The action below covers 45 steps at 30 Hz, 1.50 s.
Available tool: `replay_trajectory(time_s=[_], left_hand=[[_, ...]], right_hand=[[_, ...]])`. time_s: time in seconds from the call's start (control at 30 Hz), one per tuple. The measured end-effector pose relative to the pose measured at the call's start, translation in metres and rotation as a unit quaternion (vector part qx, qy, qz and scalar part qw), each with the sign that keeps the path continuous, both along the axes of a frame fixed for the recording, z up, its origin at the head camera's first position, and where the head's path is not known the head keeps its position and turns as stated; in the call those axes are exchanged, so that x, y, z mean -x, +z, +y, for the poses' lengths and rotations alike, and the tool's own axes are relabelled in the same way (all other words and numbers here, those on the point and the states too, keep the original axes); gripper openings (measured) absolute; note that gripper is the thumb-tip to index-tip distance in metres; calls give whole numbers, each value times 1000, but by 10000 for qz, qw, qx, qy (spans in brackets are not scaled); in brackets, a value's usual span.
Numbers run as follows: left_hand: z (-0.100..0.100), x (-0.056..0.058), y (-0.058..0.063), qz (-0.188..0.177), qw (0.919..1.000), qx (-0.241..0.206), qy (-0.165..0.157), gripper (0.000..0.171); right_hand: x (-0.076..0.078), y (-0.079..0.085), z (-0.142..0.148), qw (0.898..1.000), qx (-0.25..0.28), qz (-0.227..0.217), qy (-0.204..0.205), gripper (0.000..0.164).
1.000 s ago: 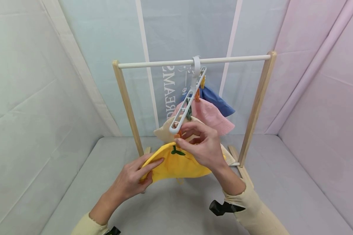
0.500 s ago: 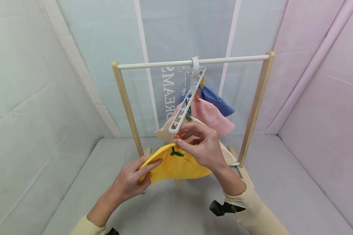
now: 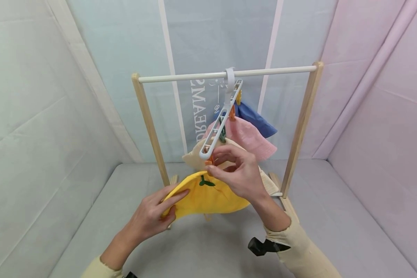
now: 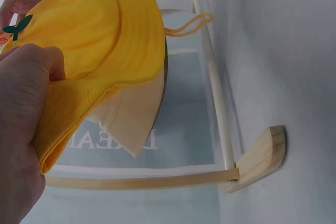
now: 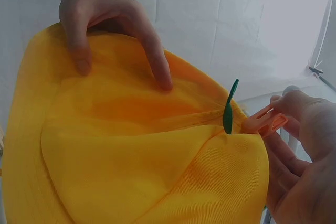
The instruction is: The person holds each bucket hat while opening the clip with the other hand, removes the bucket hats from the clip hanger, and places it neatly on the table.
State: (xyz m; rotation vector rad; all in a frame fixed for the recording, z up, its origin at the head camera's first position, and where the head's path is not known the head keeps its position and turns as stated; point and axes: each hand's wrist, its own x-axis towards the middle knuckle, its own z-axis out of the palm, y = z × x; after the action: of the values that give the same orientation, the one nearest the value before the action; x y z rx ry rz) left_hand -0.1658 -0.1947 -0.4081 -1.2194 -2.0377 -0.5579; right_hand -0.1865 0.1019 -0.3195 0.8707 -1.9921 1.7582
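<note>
While the left hand (image 3: pixel 153 212) grips the brim of the yellow hat (image 3: pixel 212 202), the right hand (image 3: pixel 241 172) pinches the orange clip (image 5: pixel 265 121) between thumb and fingers. The clip's nose meets the hat's crown beside the green sprout (image 5: pixel 228 118). The hat is located below the near end of the white hanger (image 3: pixel 227 107), which hooks over the horizontal rail (image 3: pixel 274 71). Behind it, the beige hat (image 3: pixel 194 155), pink hat (image 3: pixel 250 136) and blue hat (image 3: pixel 256 120) hang in sequence along the hanger.

Left hand (image 3: pixel 153 211) low, right hand (image 3: pixel 242 173) higher in an apparent pinch
</note>
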Motion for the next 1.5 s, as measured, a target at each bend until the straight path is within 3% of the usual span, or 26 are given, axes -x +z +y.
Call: replay_trajectory(time_s=[0.4, 0.93, 1.5], left_hand=[[-2, 0, -1, 2, 10000, 4, -6, 83], [-10, -2, -3, -308, 9995, 90, -53, 81], [-14, -6, -5, -248, 9997, 45, -44, 79]], right_hand=[[1, 1, 1, 9999, 37, 125, 110, 30], [1, 0, 1, 9998, 28, -22, 179, 32], [-2, 1, 1, 9998, -26, -106, 180, 35]])
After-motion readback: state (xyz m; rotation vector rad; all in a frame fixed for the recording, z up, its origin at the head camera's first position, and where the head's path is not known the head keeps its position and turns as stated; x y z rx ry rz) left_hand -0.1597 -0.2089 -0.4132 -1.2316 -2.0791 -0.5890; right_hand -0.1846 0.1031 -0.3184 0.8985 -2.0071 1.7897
